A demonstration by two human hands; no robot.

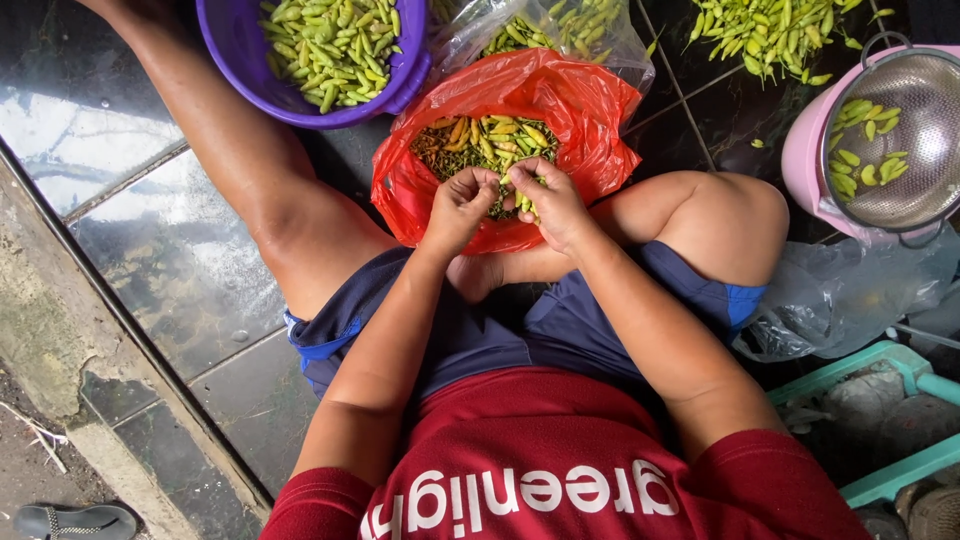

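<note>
I sit on a dark tiled floor with a red plastic bag (pixel 590 110) open between my legs. It holds green chilli peppers and dark stems (pixel 470 140). My left hand (pixel 460 205) and my right hand (pixel 550 200) meet over the bag's near edge. The right hand holds a small bunch of green chillies (pixel 524 200). The left hand's fingertips pinch at one chilli from that bunch.
A purple bowl (pixel 235 60) full of green chillies stands at the upper left. A clear bag of chillies (pixel 560 25) lies behind the red bag. Loose chillies (pixel 770 35) lie on the floor at the upper right. A metal strainer (pixel 925 100) rests on a pink tub (pixel 805 150).
</note>
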